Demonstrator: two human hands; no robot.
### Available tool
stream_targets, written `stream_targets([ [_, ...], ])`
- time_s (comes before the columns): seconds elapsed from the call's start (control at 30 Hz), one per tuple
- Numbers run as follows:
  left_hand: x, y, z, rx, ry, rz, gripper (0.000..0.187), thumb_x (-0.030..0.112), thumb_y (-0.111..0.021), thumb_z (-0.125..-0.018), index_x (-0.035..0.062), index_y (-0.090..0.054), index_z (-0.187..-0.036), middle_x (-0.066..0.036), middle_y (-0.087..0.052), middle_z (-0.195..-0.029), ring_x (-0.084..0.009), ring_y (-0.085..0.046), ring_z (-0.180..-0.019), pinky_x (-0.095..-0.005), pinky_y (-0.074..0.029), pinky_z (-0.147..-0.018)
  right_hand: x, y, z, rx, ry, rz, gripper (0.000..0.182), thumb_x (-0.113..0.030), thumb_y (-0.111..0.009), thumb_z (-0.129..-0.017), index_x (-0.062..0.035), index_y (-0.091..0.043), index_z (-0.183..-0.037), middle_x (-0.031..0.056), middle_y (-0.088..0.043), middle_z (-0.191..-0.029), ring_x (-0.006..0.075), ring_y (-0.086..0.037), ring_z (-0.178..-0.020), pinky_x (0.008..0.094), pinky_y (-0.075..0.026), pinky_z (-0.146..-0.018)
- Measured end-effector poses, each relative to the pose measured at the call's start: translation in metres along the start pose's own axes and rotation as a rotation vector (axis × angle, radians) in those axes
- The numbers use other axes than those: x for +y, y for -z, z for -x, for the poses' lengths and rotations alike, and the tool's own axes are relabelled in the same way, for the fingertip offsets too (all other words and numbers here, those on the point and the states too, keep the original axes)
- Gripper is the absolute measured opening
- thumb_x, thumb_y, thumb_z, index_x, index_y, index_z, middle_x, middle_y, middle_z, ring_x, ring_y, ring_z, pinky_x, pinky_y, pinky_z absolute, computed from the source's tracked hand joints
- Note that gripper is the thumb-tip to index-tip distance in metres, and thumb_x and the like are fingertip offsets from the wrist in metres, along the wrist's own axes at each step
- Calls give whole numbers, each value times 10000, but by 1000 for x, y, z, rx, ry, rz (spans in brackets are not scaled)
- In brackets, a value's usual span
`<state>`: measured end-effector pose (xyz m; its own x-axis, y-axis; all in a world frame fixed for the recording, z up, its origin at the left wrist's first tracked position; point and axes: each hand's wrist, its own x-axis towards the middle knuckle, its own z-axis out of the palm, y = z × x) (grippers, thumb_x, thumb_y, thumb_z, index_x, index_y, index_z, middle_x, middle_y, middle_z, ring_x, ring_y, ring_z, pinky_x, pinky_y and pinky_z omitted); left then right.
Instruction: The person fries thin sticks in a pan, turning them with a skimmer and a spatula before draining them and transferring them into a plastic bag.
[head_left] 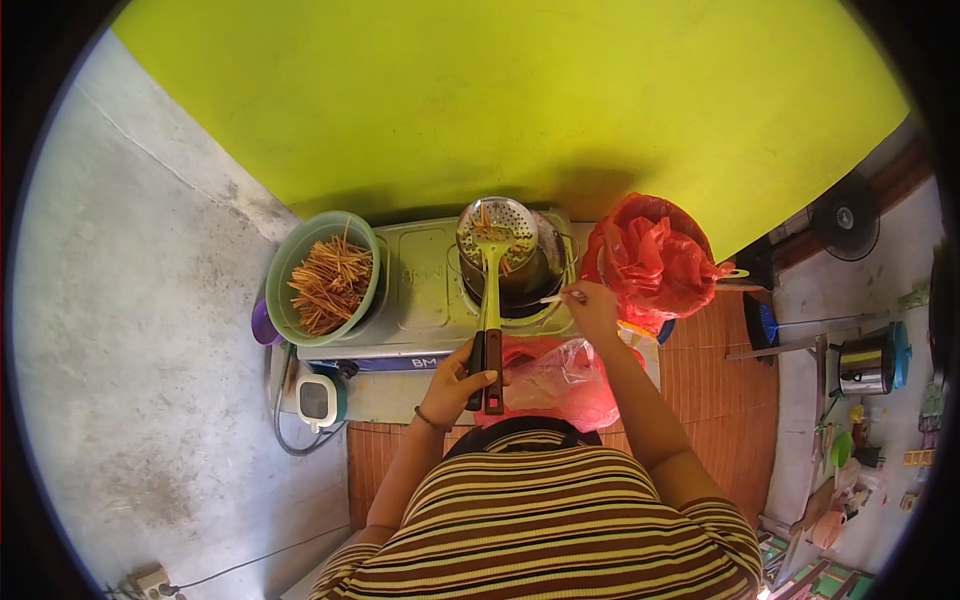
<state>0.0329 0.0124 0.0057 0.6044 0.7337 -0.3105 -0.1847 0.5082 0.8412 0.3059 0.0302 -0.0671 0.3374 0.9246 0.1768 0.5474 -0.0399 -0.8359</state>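
Note:
My left hand is closed around the handles of a perforated skimmer and a slotted spatula, held together. The skimmer's round head is over a dark pan on the stove, with a few thin brown sticks in it and the spatula's head lying across it. At the pan's near right edge, my right hand pinches a small pale piece, too small to name. Below the hands lies a clear and pink plastic bag.
A green bowl heaped with thin brown fried sticks stands on the stove's left. To the right is a container lined with a red plastic bag. A white and teal box sits front left. The yellow-green wall rises behind.

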Motion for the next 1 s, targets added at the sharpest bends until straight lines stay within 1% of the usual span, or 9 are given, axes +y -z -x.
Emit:
stream_targets([
  [0.07,-2,4,1,8,22,-1,569,-9,-589,-798,-37,-370,-1323,-114,-577,-1095,-234,-637,-899,-325,-515,-815,16,-37,-16,-6,-24,26,169,-86,-660,-748,-18,-678,-902,144,-663,-770,229,-660,-715,307,-511,-670],
  [0.3,0,3,5,3,11,6,507,38,-606,-824,-9,-408,-1288,-73,-596,-935,-194,-642,-850,-280,-527,-715,6,-60,-43,-130,18,233,237,-89,-655,-762,-19,-666,-989,176,-668,-863,253,-665,-762,311,-510,-687],
  [0.4,-5,6,2,6,14,10,499,40,-606,-827,-9,-411,-1284,-75,-595,-947,-196,-642,-851,-283,-528,-724,23,-51,-30,52,4,3,251,-107,-655,-773,-12,-660,-1006,171,-671,-861,225,-661,-740,311,-502,-669],
  [0.5,-6,4,-1,-6,46,34,543,22,-596,-815,-18,-385,-1314,-104,-616,-989,-201,-645,-865,-298,-519,-777,4,-25,-7,28,-34,-86,220,-141,-645,-801,-2,-665,-970,118,-674,-790,167,-641,-694,287,-492,-641],
  [0.63,-20,-2,-11,-22,38,68,516,20,-586,-830,-8,-394,-1308,-101,-607,-1024,-197,-635,-886,-304,-513,-801,-21,-23,46,-346,-359,-410,212,-221,-651,-832,-35,-675,-929,19,-614,-700,100,-587,-670,271,-462,-562],
  [0.7,-32,-5,-17,-40,6,62,504,25,-587,-835,0,-403,-1303,-92,-600,-1049,-185,-621,-917,-304,-507,-819,-81,-11,62,-518,-585,-571,262,-258,-647,-847,-25,-635,-967,24,-630,-766,103,-595,-680,263,-484,-557],
  [0.8,-41,-9,-21,-18,-52,-47,493,37,-599,-836,14,-420,-1295,-68,-586,-1083,-153,-589,-958,-291,-493,-833,-73,-31,82,-399,-431,-736,315,-264,-654,-847,-22,-595,-1040,37,-633,-810,117,-609,-709,250,-510,-578],
  [0.93,-46,-12,-19,3,-23,-92,482,40,-602,-839,27,-431,-1290,-44,-563,-1110,-114,-556,-971,-264,-467,-843,-78,-24,80,-415,-579,-810,318,-199,-642,-851,22,-559,-1064,62,-618,-917,121,-613,-798,245,-522,-625],
  [1.0,-48,-14,-19,-4,-42,-62,482,41,-599,-842,29,-430,-1293,-40,-563,-1107,-111,-552,-973,-268,-466,-845,-69,-30,81,-415,-509,-748,314,-184,-628,-857,23,-548,-1080,69,-610,-943,123,-612,-794,251,-519,-634],
])
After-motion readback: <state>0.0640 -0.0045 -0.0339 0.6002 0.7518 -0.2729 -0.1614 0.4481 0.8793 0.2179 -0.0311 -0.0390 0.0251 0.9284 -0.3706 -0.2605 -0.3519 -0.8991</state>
